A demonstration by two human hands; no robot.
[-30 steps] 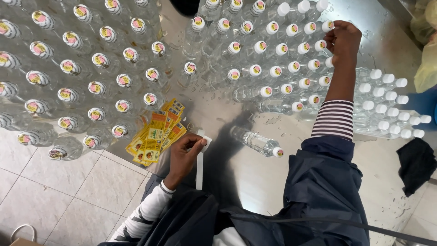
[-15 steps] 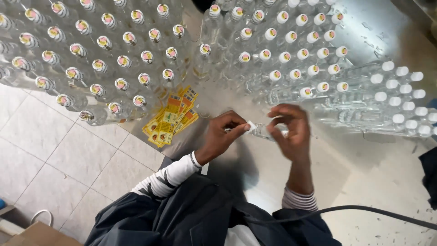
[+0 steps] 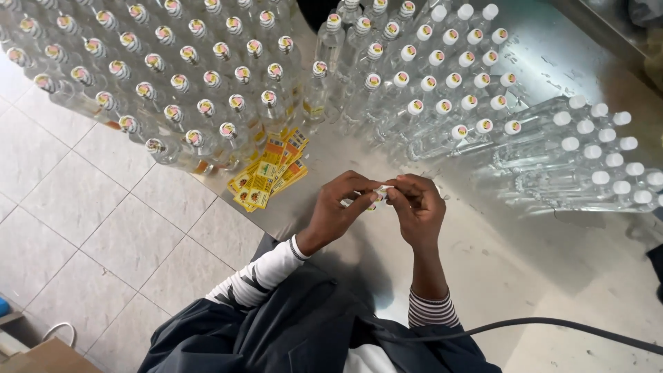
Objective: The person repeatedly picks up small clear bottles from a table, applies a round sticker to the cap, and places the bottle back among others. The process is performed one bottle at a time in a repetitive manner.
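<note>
My left hand (image 3: 340, 206) and my right hand (image 3: 418, 207) meet over the steel table (image 3: 525, 269). Their fingertips pinch a small white piece (image 3: 378, 195) with a bit of yellow on it. I cannot tell whether a bottle lies under the hands. A loose pile of yellow and orange labels (image 3: 269, 173) lies on the table just left of my left hand. Behind them stand clear bottles with labelled caps (image 3: 173, 83).
Upright clear bottles with plain white caps (image 3: 442, 76) fill the back middle. More white-capped bottles (image 3: 587, 159) lie on their sides at the right. The table's edge runs diagonally at the left above a tiled floor (image 3: 90, 228). A black cable (image 3: 552, 324) crosses the lower right.
A second ago my right hand reached far among the white-capped bottles while the left rested near the labels. Both hands have since come together in front of me, pinching the small white piece.
</note>
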